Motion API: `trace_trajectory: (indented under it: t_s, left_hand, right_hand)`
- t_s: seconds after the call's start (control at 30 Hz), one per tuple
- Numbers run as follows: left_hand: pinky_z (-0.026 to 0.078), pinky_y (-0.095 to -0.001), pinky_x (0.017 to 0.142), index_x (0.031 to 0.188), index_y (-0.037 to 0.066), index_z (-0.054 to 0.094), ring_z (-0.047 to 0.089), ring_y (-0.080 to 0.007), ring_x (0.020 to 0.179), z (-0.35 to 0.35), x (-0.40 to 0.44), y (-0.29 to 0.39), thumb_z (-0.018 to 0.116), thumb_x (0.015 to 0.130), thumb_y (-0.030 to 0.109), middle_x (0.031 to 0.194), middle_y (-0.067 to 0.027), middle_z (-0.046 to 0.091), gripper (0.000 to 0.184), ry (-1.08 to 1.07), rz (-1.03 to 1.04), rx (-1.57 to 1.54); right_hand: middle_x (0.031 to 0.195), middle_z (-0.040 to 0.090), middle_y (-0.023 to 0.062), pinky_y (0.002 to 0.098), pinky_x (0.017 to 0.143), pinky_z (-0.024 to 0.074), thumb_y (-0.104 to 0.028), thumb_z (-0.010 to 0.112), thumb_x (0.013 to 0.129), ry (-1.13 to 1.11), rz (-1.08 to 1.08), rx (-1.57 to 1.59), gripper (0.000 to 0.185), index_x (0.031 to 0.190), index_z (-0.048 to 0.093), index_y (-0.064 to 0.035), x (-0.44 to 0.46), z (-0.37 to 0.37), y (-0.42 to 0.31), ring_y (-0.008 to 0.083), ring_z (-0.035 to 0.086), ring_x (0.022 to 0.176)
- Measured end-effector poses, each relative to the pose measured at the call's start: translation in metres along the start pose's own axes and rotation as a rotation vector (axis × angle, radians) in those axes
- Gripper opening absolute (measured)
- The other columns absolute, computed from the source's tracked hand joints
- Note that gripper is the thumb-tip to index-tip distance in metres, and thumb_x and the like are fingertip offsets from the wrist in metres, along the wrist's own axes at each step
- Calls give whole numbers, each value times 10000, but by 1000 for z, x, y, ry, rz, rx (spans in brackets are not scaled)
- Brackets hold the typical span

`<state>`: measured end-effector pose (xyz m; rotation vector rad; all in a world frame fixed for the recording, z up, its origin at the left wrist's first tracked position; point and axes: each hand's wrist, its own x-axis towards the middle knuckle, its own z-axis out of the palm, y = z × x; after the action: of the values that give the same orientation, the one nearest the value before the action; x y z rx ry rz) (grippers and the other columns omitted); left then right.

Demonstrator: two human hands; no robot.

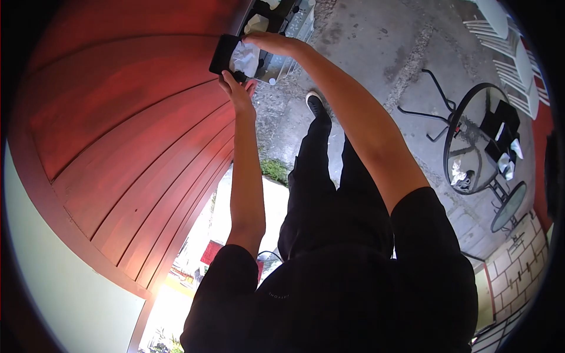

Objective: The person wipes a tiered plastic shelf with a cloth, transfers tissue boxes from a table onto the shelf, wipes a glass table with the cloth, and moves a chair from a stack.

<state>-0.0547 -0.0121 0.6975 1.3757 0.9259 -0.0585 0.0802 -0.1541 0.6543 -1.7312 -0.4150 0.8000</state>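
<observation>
A black box-like holder [223, 54] with crumpled white paper or cloth [245, 59] at its open side is held out at arm's length, at the top of the view. My left hand [235, 91] grips its lower edge, the thumb along the dark side. At the upper edge my right hand [268, 43] is closed on it, with the fingertips partly hidden. Just behind the holder is a shelf or table [289, 66] with a pale crumpled piece [256, 23] on a dark thing.
Close on the left runs a red plank wall [129, 117]. A round glass table [465, 138] with black items and white papers stands at right, near stacked white chairs [515, 59]. Thin black metal legs [429, 112] reach over the concrete floor [365, 53].
</observation>
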Motion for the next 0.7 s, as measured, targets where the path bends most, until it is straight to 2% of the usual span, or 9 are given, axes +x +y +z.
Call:
trace_trajectory:
  t_s: [0.13, 0.23, 0.33, 0.43, 0.53, 0.57, 0.63, 0.67, 0.7]
  left_hand:
    - [492, -426, 994, 1577, 230, 155, 552, -299, 1137, -3, 2, -3, 451, 976, 669, 1445, -159, 332, 801, -13, 16, -1]
    - [484, -435, 1012, 1585, 230, 142, 495, -307, 1228, -5, 4, -4, 453, 976, 672, 1486, -149, 311, 814, -22, 17, -24]
    - [446, -446, 1053, 1592, 237, 127, 451, -315, 1284, -2, 2, -4, 446, 972, 686, 1521, -137, 288, 829, -8, 2, -45]
    - [413, -459, 1060, 1588, 226, 138, 446, -306, 1280, 2, -1, -5, 438, 970, 699, 1505, -138, 307, 834, 50, -43, -138]
    - [389, -466, 1051, 1561, 192, 192, 447, -292, 1269, 4, -17, -16, 429, 969, 709, 1477, -146, 339, 821, 231, -10, -181]
    - [401, -465, 1025, 1545, 178, 213, 459, -286, 1251, 6, -26, -22, 436, 971, 700, 1459, -149, 359, 807, 242, 2, -167]
    - [423, -463, 974, 1512, 148, 256, 485, -275, 1215, 8, -44, -47, 450, 975, 682, 1424, -154, 400, 782, 256, 32, -143]
    - [449, -445, 935, 1468, 134, 310, 525, -265, 1171, 9, -56, -61, 476, 984, 636, 1375, -150, 456, 717, 177, 23, -133]
    - [474, -427, 896, 1425, 120, 365, 564, -254, 1127, 9, -71, -76, 502, 993, 590, 1325, -146, 512, 652, 93, 13, -120]
  right_hand:
    - [1540, 461, 79, 357, 1171, 307, -483, 371, 1045, -26, 59, 65, 585, 1500, 452, -123, 0, 2, 0, 266, 398, 1436]
    - [1465, 541, 86, 367, 1129, 349, -518, 408, 1021, 133, -42, 27, 585, 1451, 517, -137, -8, 10, -4, 267, 491, 1359]
    - [1449, 551, 104, 366, 1122, 361, -524, 423, 1025, 146, 53, 117, 595, 1452, 514, -119, -9, 13, -9, 276, 508, 1342]
    - [1446, 546, 125, 366, 1110, 377, -499, 432, 1031, 230, 107, 240, 584, 1430, 526, -82, -13, 14, -11, 283, 539, 1308]
    - [1415, 563, 140, 351, 1073, 410, -461, 462, 1034, 483, 38, 397, 547, 1401, 542, -62, -51, 8, -9, 286, 572, 1263]
    - [1373, 589, 131, 338, 1027, 434, -435, 474, 1035, 570, -126, 332, 518, 1390, 545, -66, -67, 10, 8, 264, 587, 1235]
    - [1282, 631, 99, 313, 930, 465, -388, 489, 1036, 690, -185, 448, 447, 1361, 560, -90, -110, 10, 37, 213, 611, 1175]
    - [1233, 647, 76, 302, 880, 473, -366, 492, 1036, 721, -73, 636, 406, 1342, 571, -111, -147, 15, 36, 184, 619, 1142]
    - [1230, 646, 57, 331, 911, 469, -415, 459, 1046, 756, 57, 713, 420, 1327, 584, -130, -180, 18, 43, 172, 615, 1134]
